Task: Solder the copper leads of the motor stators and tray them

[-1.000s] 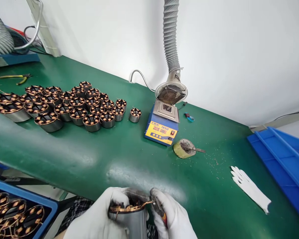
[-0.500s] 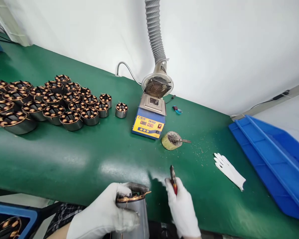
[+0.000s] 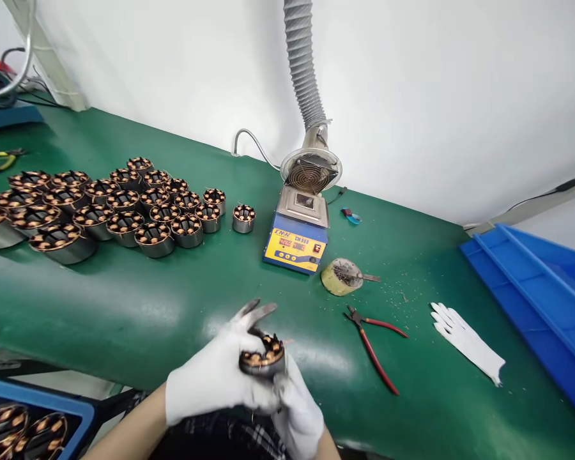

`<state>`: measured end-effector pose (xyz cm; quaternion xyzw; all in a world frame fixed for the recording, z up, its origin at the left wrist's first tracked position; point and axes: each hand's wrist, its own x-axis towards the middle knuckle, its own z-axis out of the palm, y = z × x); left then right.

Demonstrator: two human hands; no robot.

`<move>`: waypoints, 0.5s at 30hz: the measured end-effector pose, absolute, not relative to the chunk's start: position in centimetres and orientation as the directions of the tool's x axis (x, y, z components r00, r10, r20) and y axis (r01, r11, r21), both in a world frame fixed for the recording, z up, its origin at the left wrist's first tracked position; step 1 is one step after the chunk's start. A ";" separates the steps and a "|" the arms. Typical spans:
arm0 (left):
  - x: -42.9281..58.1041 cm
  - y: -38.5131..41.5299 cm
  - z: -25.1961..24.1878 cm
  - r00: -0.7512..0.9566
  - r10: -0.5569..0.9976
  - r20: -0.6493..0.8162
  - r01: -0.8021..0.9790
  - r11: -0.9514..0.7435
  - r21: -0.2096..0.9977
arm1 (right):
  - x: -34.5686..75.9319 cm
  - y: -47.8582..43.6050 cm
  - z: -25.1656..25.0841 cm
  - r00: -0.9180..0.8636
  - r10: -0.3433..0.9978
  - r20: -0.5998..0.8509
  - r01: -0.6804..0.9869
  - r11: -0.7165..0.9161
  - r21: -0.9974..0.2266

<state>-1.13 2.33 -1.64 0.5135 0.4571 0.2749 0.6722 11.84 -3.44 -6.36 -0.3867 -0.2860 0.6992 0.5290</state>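
A wound motor stator (image 3: 262, 355), a short metal cylinder ringed with copper coils, sits between both gloved hands just above the near edge of the bench. The left hand (image 3: 215, 377) wraps it from the left, thumb and lower fingers pressed to its wall while the index and middle fingers (image 3: 259, 310) stick out straight beyond it. The right hand (image 3: 294, 409) cups the stator from below and to the right, its fingers closed against the underside, so both hands are clamped on the one part.

Just beyond and to the right of the right hand, red-handled pliers (image 3: 374, 342) lie flat on the mat, apart from either hand. Farther right lies a loose white glove (image 3: 466, 342), and past it a blue plastic bin (image 3: 546, 287). Straight ahead of the hands stands a blue and yellow solder pot (image 3: 297, 236) with a round fume hood and grey ribbed hose (image 3: 303, 70) above it; a round yellowish tin (image 3: 338, 278) with a small tool resting in it sits just beside the pot. Ahead and to the left of the left hand, a cluster of finished stators (image 3: 119, 207) stands upright in rows.

Everything rests on a green bench mat (image 3: 148, 306) that runs along a white wall (image 3: 436, 96). Below the left forearm, a blue tray (image 3: 71, 415) holds more stators.
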 end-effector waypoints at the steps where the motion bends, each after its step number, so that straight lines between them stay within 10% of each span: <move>1: -1.8 2.4 -2.0 0.397 0.881 -0.256 0.212 0.184 0.960 | 10.7 -3.4 -6.6 -0.142 0.948 -0.286 -0.614 -0.311 -0.725; 7: -3.7 1.4 -2.9 0.510 0.855 -0.094 0.430 -0.159 0.889 | 9.8 -2.2 -8.1 -0.160 0.892 -0.423 -0.758 -0.385 -0.526; 15: -1.6 4.3 -3.0 -0.055 0.910 -0.411 -0.405 0.356 0.842 | 9.8 -2.3 -7.4 -0.355 0.859 -0.369 -0.752 -0.497 -0.434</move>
